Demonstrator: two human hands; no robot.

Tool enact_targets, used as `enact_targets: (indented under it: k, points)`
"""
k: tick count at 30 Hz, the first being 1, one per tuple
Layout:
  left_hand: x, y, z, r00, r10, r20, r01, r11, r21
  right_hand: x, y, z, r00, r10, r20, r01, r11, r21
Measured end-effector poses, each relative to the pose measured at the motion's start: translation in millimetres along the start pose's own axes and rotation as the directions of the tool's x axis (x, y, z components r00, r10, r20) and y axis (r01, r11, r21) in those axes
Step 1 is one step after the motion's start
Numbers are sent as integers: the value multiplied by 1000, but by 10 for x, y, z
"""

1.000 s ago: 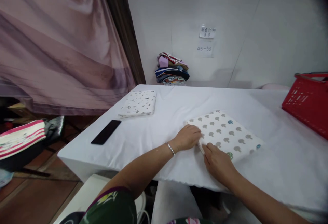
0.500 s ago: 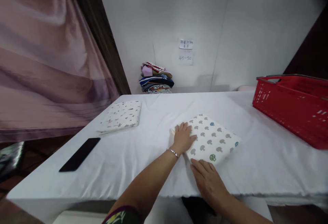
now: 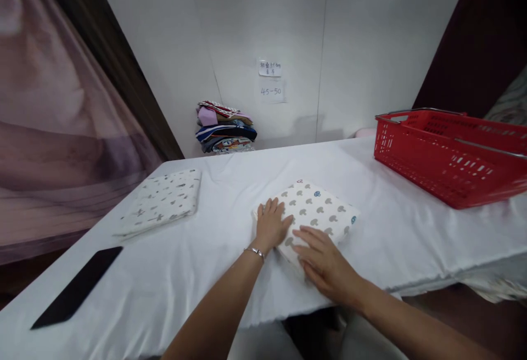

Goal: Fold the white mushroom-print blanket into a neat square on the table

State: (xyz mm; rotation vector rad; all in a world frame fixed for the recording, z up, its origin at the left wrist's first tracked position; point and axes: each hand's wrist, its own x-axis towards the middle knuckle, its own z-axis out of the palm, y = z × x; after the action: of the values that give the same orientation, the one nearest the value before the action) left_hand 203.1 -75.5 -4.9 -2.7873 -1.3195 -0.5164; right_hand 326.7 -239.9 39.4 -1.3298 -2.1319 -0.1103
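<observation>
A folded white cloth with grey mushroom prints (image 3: 319,211) lies on the white-covered table (image 3: 230,195). My left hand (image 3: 270,225) rests flat on its left corner, fingers stretched out. My right hand (image 3: 323,261) lies flat on the cloth's near edge, fingers spread. Neither hand grips anything. A thin bracelet sits on my left wrist.
A second folded patterned cloth (image 3: 162,202) lies at the left of the table. A black phone (image 3: 76,288) sits near the left front edge. A red plastic basket (image 3: 448,154) stands at the right. A stack of folded clothes (image 3: 224,128) sits against the wall under paper notes.
The view has swung right, showing more of the basket. Both hands went from pinching the cloth's left edge to lying flat on it; my right hand moved up onto the cloth.
</observation>
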Motion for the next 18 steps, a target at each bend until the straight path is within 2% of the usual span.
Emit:
enact_targets:
  k: [2, 4, 7, 10, 14, 18]
  points:
    - [-4, 1, -11, 1000, 4, -4, -4, 1000, 5, 25, 148, 18, 997, 78, 21, -76, 994, -73]
    - [-1, 2, -34, 1000, -3, 6, 3, 1000, -1, -25, 265, 109, 981, 155, 115, -138, 981, -139]
    - [25, 11, -83, 999, -8, 45, 9, 1000, -22, -162, 343, 290, 951, 199, 236, -154, 969, -195]
    - [54, 48, -134, 995, -34, 97, 38, 998, -46, -255, 332, 395, 950, 213, 227, -163, 961, -222]
    - [21, 120, -134, 998, -48, 38, 49, 998, -35, -269, 313, 368, 954, 214, 210, -176, 967, -186]
    - [-67, 131, -33, 999, -35, 8, 35, 999, -18, -165, 421, 231, 925, 235, 297, -230, 972, -52]
